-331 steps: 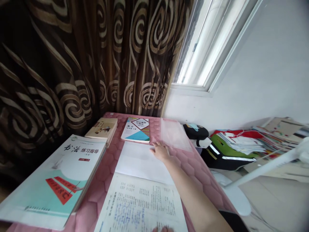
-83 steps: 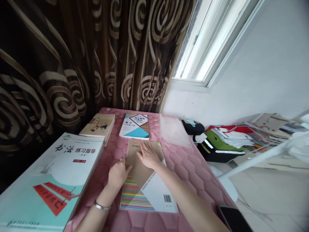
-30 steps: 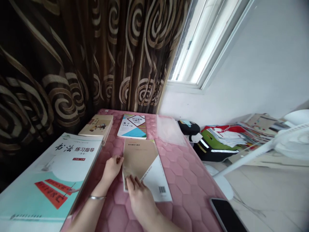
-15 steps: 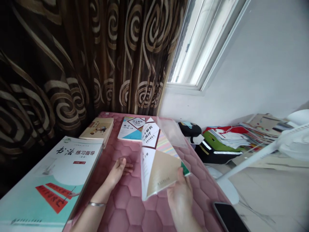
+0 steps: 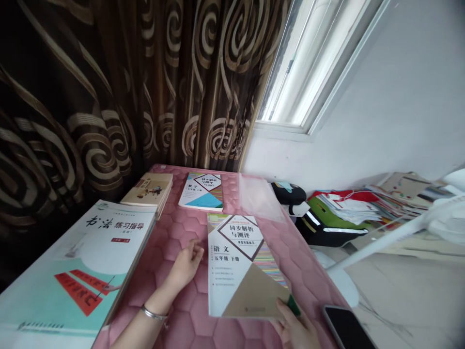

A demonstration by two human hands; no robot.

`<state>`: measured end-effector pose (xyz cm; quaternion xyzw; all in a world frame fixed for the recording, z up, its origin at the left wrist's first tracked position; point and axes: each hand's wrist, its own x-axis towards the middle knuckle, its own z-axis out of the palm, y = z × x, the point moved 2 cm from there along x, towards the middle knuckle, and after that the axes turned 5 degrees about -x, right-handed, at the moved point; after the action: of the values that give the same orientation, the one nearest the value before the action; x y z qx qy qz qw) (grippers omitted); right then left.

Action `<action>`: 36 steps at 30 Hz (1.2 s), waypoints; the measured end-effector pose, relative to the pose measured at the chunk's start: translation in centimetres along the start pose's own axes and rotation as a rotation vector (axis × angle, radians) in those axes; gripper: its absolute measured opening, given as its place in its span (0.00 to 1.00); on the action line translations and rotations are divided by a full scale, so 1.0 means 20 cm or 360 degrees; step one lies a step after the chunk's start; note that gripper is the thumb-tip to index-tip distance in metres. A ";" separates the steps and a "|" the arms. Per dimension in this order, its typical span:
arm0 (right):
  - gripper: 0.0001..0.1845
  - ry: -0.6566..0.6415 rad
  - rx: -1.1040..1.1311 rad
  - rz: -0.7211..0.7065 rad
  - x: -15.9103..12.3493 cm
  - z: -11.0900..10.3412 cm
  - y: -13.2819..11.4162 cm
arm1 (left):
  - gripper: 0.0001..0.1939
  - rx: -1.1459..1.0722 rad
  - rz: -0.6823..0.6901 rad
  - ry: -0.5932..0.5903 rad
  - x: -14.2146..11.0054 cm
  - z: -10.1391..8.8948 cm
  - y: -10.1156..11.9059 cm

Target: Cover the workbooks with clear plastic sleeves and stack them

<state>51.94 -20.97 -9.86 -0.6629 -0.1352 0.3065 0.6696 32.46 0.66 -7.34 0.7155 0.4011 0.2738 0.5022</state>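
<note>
My right hand grips the lower right corner of a workbook, thumb on top of the cover and fingers beneath. The workbook has a white, brown and striped cover with a dark green corner, and faces up just above or on the pink quilted cover; I cannot tell which. My left hand, with a silver bangle at its wrist, is just left of the workbook, holding nothing, its fingers loosely bent and apart. Behind the workbook, a blue and white workbook lies flat. A clear plastic sleeve is to its right.
Left of my left arm is a stack topped by a large calligraphy book, with tan books behind it. A phone rests at the right edge. Beyond are a white fan, a green and black bag and a patterned curtain.
The workbook in my right hand has swung from tilted up to nearly flat, its cover now fully facing me. My right hand has moved down and right; my left hand slightly right.
</note>
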 end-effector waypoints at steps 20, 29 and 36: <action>0.26 -0.0500 -0.1515 -0.0559 0.28 0.14 -0.16 | 0.23 0.0647 0.0216 0.0358 0.00 -0.02 -0.02; 0.19 -0.0498 -0.2454 -0.1063 0.20 0.47 -0.39 | 0.32 0.1308 -0.0063 0.0065 -0.06 0.01 0.08; 0.28 -0.1110 -0.2122 -0.1535 0.35 1.04 -0.20 | 0.31 0.1308 -0.0069 0.0027 -0.05 0.01 0.06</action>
<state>46.12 0.17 -5.80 -0.6546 -0.7454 0.0334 0.1218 32.42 -0.47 -6.24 0.8457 0.4961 0.0859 0.1770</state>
